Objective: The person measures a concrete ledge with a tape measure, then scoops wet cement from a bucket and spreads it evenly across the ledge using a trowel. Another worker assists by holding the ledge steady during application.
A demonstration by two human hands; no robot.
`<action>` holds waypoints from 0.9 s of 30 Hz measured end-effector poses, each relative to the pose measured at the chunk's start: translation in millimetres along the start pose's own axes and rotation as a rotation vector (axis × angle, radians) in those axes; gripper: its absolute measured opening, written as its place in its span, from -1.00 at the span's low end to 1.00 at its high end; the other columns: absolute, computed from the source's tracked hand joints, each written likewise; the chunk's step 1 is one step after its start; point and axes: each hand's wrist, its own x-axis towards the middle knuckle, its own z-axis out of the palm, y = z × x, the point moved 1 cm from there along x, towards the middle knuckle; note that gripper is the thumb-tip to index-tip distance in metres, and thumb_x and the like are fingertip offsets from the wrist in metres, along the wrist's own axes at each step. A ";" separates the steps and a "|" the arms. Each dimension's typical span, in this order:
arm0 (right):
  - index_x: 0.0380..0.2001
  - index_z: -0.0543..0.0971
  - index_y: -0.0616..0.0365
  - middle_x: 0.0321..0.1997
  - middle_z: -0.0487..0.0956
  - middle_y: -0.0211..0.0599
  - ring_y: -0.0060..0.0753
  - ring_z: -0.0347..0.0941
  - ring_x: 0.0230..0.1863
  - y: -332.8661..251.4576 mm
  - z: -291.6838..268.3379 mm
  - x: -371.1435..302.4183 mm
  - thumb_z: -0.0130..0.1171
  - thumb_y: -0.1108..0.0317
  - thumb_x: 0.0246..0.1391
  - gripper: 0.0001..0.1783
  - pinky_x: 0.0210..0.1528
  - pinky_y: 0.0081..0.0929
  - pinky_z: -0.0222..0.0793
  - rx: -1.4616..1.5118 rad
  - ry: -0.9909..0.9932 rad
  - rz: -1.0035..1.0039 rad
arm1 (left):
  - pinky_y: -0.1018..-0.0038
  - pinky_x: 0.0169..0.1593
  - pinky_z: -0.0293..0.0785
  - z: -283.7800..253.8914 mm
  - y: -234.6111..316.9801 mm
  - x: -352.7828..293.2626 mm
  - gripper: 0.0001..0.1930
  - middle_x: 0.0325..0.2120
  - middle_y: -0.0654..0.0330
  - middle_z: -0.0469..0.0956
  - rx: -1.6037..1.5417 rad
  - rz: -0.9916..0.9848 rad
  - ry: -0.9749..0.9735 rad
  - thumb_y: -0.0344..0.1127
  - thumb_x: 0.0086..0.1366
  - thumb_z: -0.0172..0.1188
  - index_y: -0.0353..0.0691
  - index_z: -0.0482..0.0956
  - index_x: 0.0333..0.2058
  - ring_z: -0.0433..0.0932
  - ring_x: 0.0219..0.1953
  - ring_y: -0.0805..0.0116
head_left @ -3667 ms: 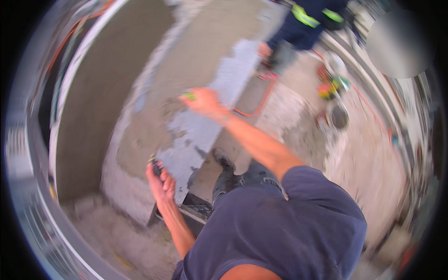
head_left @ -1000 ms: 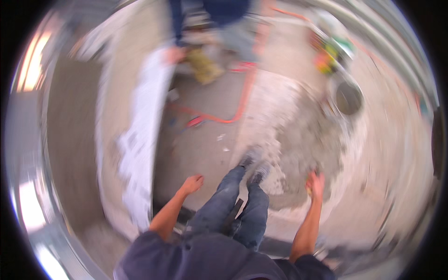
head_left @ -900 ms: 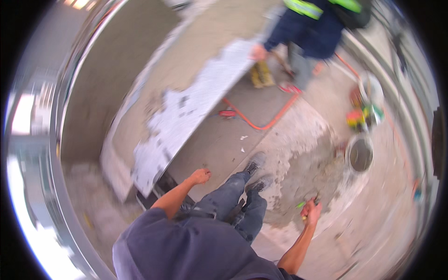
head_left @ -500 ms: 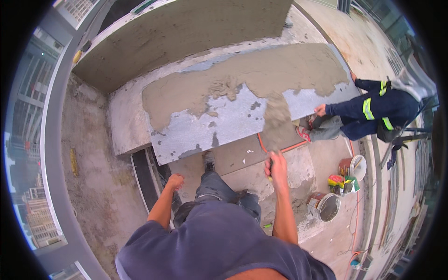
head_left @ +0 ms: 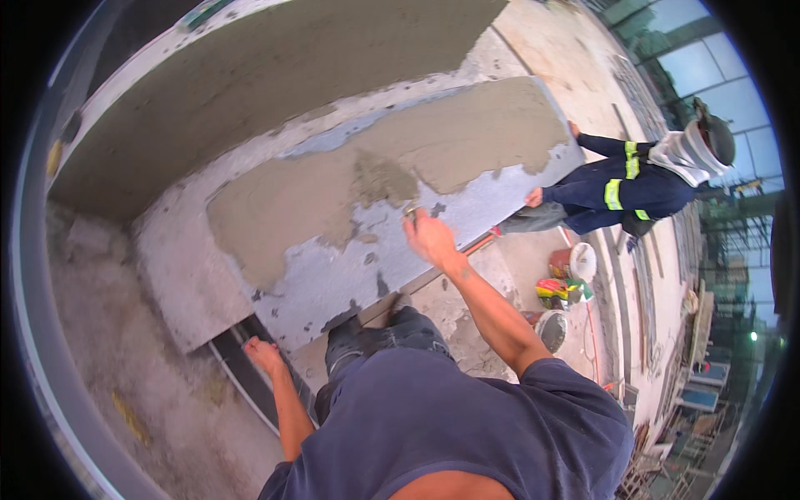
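A long grey slab (head_left: pixel 333 287) lies in front of me, its far part spread with wet mortar (head_left: pixel 467 137). My right hand (head_left: pixel 433 240) is closed round the handle of a trowel (head_left: pixel 383 178), held over the slab. The blade is blurred and rests on or just above the mortar; I cannot tell which. My left hand (head_left: pixel 265 355) hangs by the slab's near left corner, fingers loosely bent and apart, holding nothing. At the slab's right end stands a co-worker (head_left: pixel 642 183) in a dark jacket with reflective bands, both hands at its edge.
Behind the slab rises a mortar-coated wall (head_left: pixel 275 79). Right of me stand a white-rimmed bucket (head_left: pixel 575 262), a red and yellow bag (head_left: pixel 553 292) and another bucket (head_left: pixel 552 329). A dark channel (head_left: pixel 242 367) runs beside my left hand. An orange hose (head_left: pixel 593 333) lies on the floor.
My right hand and the trowel have moved from the slab's near edge up over the mortar. My left hand is lower and further left. The whole view has shifted.
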 end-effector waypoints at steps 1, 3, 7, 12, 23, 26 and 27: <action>-0.03 0.48 0.26 -0.22 0.70 0.25 0.46 0.63 -0.15 0.5 1.1 2.4 0.03 -0.01 0.44 -0.54 -0.09 0.26 0.52 -0.024 0.035 -0.092 | 0.15 -0.03 0.51 1.0 2.2 -3.0 -0.57 -0.09 -0.13 0.62 0.030 0.070 0.046 -0.08 0.55 -0.10 -0.34 0.48 0.08 0.62 -0.13 -0.03; -0.04 0.49 0.23 -0.23 0.70 0.18 0.43 0.64 -0.19 4.4 1.7 7.2 0.03 0.00 0.44 -0.56 -0.11 0.24 0.55 -0.082 0.097 -0.287 | 0.05 0.27 0.34 17.3 4.9 -7.9 -0.48 0.12 -0.33 0.55 0.095 0.092 0.047 -0.03 0.55 -0.13 -0.44 0.46 0.12 0.51 0.16 -0.28; -0.05 0.49 0.21 -0.24 0.70 0.14 0.38 0.66 -0.19 32.4 -1.3 64.8 0.04 0.00 0.44 -0.57 -0.14 0.24 0.58 -0.296 0.024 -0.269 | 0.05 0.26 0.36 25.7 26.7 -16.6 -0.47 0.14 -0.38 0.52 0.169 -0.011 0.149 -0.05 0.58 -0.16 -0.46 0.43 0.16 0.51 0.16 -0.31; -0.02 0.56 0.23 -0.18 0.73 0.15 0.35 0.69 -0.17 64.1 -29.9 135.5 0.02 -0.03 0.43 -0.52 -0.05 0.25 0.59 -0.343 -0.012 -0.215 | 0.03 0.26 0.34 26.7 17.4 -13.0 -0.46 0.14 -0.42 0.50 0.070 0.101 0.225 -0.06 0.61 -0.19 -0.49 0.40 0.19 0.49 0.16 -0.37; -0.21 0.57 0.37 -0.59 0.50 -0.17 -0.27 0.50 -0.63 131.9 -77.8 140.1 -0.05 -0.05 0.44 -0.43 -0.56 -0.14 0.42 0.490 -0.346 0.290 | -0.09 0.23 0.36 48.2 36.6 -29.7 -0.33 0.16 -0.45 0.49 0.189 -0.052 0.321 0.13 0.61 -0.23 -0.47 0.36 0.24 0.49 0.19 -0.42; -0.27 0.55 0.26 -0.66 0.36 -0.45 -0.48 0.27 -0.75 138.7 -96.3 152.7 -0.05 -0.02 0.44 -0.50 -0.70 -0.32 0.25 0.749 -0.316 0.327 | -0.02 0.30 0.38 44.0 30.2 -23.5 -0.25 0.21 -0.38 0.49 0.132 -0.101 0.317 0.23 0.59 -0.20 -0.41 0.35 0.33 0.49 0.24 -0.32; -0.29 0.54 0.22 -0.67 0.32 -0.53 -0.53 0.20 -0.77 137.7 -99.3 166.7 -0.05 -0.02 0.44 -0.52 -0.72 -0.37 0.20 0.817 -0.301 0.323 | 0.00 0.30 0.38 42.0 27.8 -21.8 -0.25 0.21 -0.35 0.50 0.101 -0.104 0.312 0.24 0.58 -0.19 -0.41 0.36 0.33 0.50 0.24 -0.29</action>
